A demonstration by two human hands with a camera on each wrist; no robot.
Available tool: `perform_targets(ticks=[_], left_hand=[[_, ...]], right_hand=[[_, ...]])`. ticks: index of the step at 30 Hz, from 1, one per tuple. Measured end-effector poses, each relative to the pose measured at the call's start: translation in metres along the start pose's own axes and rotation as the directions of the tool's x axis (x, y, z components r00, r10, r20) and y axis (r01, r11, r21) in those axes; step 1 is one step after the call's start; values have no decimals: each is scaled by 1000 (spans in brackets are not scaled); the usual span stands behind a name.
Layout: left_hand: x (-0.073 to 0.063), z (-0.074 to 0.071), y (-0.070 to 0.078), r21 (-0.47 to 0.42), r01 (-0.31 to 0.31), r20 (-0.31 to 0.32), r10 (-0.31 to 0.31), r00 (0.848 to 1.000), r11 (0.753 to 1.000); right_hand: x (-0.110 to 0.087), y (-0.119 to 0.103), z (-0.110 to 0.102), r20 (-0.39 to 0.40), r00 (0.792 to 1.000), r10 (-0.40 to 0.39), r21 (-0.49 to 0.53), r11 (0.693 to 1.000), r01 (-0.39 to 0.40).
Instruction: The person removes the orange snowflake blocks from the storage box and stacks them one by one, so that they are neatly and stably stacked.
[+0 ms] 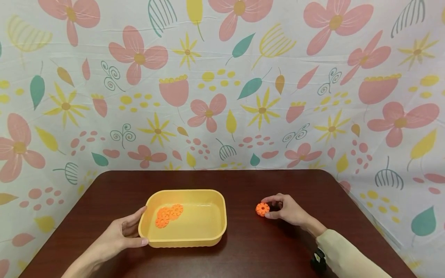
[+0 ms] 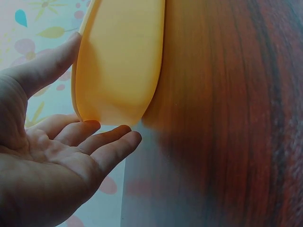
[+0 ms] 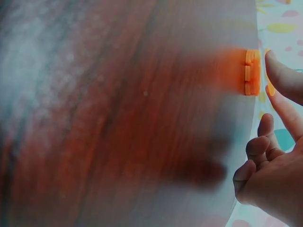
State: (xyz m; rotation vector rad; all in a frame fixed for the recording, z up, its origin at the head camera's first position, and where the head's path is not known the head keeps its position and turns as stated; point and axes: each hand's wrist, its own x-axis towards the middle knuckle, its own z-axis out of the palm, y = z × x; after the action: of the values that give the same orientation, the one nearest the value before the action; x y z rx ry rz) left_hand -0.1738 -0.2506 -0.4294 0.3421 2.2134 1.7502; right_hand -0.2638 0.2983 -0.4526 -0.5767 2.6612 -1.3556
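A yellow plastic basin (image 1: 189, 242) stands on the table, left of centre. My left hand (image 1: 116, 237) holds its left end, the thumb at the near corner and the fingers at the far one. Several orange notched snowflake discs (image 1: 168, 215) lie overlapping on its floor, towards the left. To the right of the basin, my right hand (image 1: 288, 209) has thumb and forefinger at the edge of orange snowflake discs (image 1: 262, 209) on the table. From the side, these discs (image 3: 252, 72) show as a low stack. The other right fingers (image 3: 258, 145) are loosely curled.
The dark brown wooden table (image 1: 240, 255) reflects the basin and discs. A white cloth with printed flowers (image 1: 208, 114) hangs behind its far edge and at both sides. A black wrist strap (image 1: 318, 260) sits at the light right sleeve (image 1: 342, 247).
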Motion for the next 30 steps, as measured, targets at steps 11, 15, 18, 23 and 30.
perform_targets(ticks=[11, 15, 18, 23, 30], left_hand=[[0, 0, 1, -9, -6, 6, 6, 1000, 1000], [-1, 0, 1, -10, 2, 5, -2, 1000, 1000], [-1, 1, 1, -12, 7, 5, -7, 1000, 1000], [-1, 1, 2, -14, 4, 8, -4, 1000, 1000], [-2, 1, 2, -15, -6, 11, 6, 1000, 1000]], right_hand=[[1, 0, 1, 7, 1000, -1, -11, 1000, 1], [2, 0, 2, 6, 1000, -12, -30, 999, 12], [2, 0, 2, 4, 1000, -21, -40, 999, 21], [2, 2, -1, 1, 1000, -20, -55, 998, 20], [2, 0, -2, 1, 1000, 2, -49, 999, -2]])
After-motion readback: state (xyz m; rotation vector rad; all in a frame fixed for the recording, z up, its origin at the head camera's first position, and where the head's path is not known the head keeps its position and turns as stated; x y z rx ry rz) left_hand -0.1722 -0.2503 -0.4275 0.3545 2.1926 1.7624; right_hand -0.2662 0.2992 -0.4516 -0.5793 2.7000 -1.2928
